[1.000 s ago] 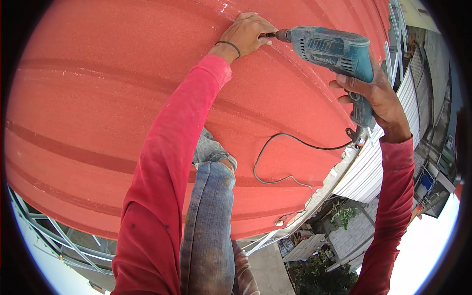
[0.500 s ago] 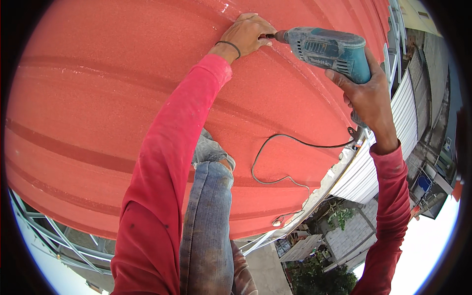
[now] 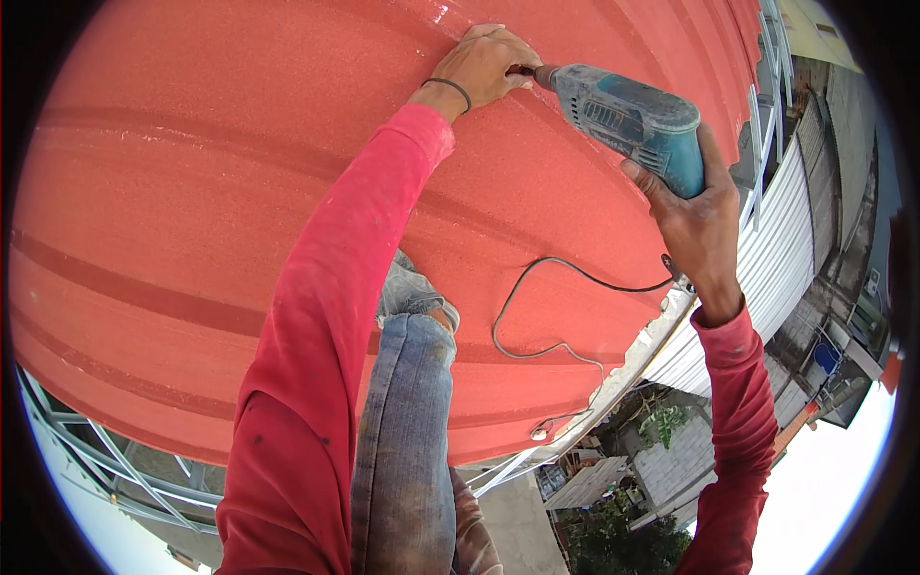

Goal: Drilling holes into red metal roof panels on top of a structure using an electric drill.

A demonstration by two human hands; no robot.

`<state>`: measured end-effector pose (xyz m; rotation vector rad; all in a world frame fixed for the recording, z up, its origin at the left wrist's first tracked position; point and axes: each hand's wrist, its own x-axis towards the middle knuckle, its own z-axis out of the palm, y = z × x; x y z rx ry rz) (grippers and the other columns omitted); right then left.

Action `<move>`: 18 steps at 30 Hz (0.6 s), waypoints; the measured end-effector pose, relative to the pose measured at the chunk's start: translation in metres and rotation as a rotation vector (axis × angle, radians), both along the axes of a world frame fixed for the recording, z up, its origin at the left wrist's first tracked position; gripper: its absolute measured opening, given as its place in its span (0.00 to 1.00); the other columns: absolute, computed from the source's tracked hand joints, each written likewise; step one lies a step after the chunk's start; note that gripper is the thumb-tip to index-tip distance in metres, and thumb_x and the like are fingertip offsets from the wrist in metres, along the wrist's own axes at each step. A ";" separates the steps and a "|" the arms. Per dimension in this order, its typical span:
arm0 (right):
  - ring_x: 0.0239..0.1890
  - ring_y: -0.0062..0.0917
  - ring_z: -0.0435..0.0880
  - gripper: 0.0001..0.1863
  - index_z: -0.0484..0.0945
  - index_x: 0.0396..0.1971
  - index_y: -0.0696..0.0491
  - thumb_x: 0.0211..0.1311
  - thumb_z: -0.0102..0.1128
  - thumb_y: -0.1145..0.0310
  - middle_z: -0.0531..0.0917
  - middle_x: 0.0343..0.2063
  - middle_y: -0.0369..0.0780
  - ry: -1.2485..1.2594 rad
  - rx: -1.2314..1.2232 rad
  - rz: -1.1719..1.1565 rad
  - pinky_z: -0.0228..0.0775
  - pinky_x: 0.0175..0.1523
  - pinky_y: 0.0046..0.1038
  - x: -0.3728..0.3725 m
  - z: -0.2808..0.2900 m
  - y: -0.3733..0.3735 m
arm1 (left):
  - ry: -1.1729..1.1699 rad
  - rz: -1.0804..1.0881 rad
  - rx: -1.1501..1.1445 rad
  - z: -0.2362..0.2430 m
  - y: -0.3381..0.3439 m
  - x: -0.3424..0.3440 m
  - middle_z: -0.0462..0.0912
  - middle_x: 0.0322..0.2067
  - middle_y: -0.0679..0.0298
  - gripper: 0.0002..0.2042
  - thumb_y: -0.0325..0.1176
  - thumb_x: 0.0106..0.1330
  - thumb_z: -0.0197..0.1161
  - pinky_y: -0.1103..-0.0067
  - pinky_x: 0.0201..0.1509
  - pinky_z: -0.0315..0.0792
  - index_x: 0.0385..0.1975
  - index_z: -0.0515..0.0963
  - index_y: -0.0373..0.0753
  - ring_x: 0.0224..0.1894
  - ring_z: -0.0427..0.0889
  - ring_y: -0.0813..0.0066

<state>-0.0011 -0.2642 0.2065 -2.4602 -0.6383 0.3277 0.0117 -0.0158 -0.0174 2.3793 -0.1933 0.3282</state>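
“Pivoted the drill (image 3: 623, 117) leftward at its rear since half a second ago, clasped from behind in the right grip (image 3: 699, 218).”

“Probably heavy, rigid, dust-slick (best held right there). And the left grip (image 3: 486, 67)?”

“Stretched out to the red roofing (image 3: 230, 201), curled beside the chuck (image 3: 545, 77), ahead of the right grip; cannot tell around what.”

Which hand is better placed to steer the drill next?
The right, I'd judge: the right hand already grips the drill at its rear, while the left hand is low against the red roof, by the drill's tip.
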 end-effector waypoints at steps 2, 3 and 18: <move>0.37 0.35 0.91 0.33 0.74 0.59 0.56 0.56 0.79 0.63 0.89 0.37 0.47 -0.076 0.039 0.052 0.83 0.39 0.33 -0.011 -0.009 -0.007 | -0.016 -0.015 0.027 0.001 -0.003 0.000 0.87 0.50 0.70 0.17 0.33 0.58 0.74 0.68 0.73 0.63 0.49 0.86 0.49 0.58 0.79 0.71; 0.40 0.39 0.91 0.34 0.73 0.61 0.53 0.55 0.78 0.65 0.88 0.39 0.49 -0.096 0.022 0.101 0.83 0.41 0.35 -0.016 -0.014 -0.009 | -0.015 -0.015 0.030 0.000 -0.002 -0.001 0.87 0.50 0.70 0.17 0.33 0.58 0.74 0.68 0.73 0.63 0.49 0.86 0.49 0.58 0.79 0.71; 0.41 0.40 0.91 0.34 0.70 0.60 0.53 0.57 0.78 0.62 0.89 0.40 0.49 -0.125 0.046 0.034 0.85 0.42 0.36 -0.023 -0.021 -0.009 | 0.006 -0.021 -0.035 0.006 -0.002 0.000 0.86 0.41 0.71 0.14 0.33 0.54 0.77 0.66 0.72 0.63 0.38 0.80 0.45 0.53 0.81 0.71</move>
